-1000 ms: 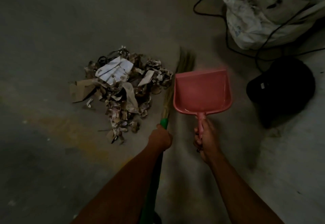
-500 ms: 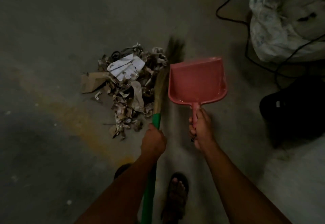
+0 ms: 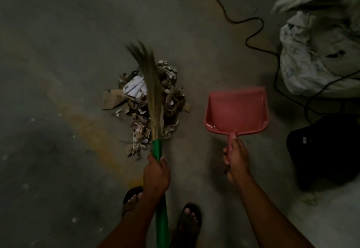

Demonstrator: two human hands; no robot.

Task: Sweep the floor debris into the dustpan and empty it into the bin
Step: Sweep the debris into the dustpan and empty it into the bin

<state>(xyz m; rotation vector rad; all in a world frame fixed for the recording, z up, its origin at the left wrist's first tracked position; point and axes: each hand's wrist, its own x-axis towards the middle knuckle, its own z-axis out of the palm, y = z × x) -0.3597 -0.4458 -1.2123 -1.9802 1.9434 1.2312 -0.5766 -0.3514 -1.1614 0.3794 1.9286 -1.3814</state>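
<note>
A heap of torn paper and cardboard debris [image 3: 140,99] lies on the dim concrete floor. My left hand [image 3: 156,175] grips the green handle of a grass broom [image 3: 151,84], whose bristles lie across the heap and fan out beyond its far side. My right hand [image 3: 236,160] grips the handle of a pink dustpan [image 3: 236,109], which is empty and sits to the right of the heap, its mouth facing away from me.
A white sack [image 3: 319,53] stands at the upper right with a black cable [image 3: 251,33] winding past it. A black bag-like object [image 3: 329,146] lies at the right. My sandalled feet [image 3: 189,222] are at the bottom.
The broom has swung left from beside the dustpan to lie over the heap. The dustpan now sits apart, to the right of the debris.
</note>
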